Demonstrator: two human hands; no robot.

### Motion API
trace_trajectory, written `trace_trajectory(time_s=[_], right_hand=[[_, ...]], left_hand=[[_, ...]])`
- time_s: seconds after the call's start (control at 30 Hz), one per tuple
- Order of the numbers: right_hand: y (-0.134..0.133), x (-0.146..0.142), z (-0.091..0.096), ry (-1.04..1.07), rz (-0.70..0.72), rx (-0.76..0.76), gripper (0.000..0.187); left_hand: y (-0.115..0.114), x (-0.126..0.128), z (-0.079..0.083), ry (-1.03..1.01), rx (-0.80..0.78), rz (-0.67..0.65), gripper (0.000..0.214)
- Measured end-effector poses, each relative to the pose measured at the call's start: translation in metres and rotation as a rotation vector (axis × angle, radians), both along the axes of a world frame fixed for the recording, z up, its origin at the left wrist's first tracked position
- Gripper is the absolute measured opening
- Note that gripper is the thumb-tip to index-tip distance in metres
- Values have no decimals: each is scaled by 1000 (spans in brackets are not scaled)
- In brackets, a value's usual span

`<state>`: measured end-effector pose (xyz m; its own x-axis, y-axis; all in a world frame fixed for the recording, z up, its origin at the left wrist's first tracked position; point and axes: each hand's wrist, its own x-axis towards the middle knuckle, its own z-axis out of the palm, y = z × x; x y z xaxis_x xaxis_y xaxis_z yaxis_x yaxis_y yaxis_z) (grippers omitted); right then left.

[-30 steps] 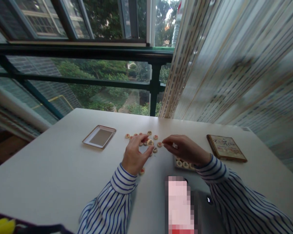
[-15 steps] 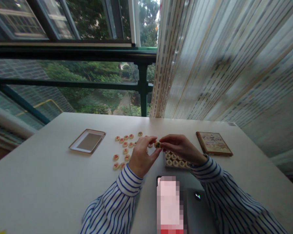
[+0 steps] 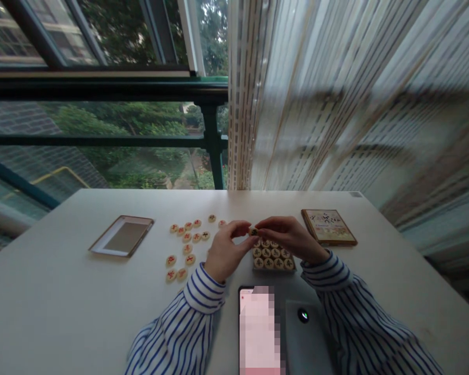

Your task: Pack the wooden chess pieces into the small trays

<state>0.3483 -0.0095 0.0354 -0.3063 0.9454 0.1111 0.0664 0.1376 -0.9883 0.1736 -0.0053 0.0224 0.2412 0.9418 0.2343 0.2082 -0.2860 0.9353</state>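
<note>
Between the fingertips of both hands is one round Chinese chess piece with a dark character. My left hand pinches it from the left, thumb below and fingers above. My right hand grips its right side with thumb and fingertips. Below the right hand lies a box with rows of dark-lettered chess pieces packed in it; its far part is hidden by the hands. Left of my left hand, several loose chess pieces, mostly red-lettered, lie face up; the hand hides some of them.
A shallow tray-like lid lies on the white table at the left. At the right is a flat box with a decorated cover. In front are a phone and a grey device. Window railing and curtain stand behind.
The view has turned a little to the right, so things on the table appear shifted left. Both hands still hold the chess piece, now over the box's far edge.
</note>
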Motion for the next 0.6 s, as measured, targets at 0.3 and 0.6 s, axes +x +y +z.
trace_trajectory(time_s=[0.3, 0.6], right_hand=[[0, 10, -3, -232, -20, 191, 26], [1, 7, -3, -437, -79, 407, 23]], left_hand=[[13, 11, -2, -121, -252, -59, 28], [21, 12, -2, -187, -278, -22, 23]])
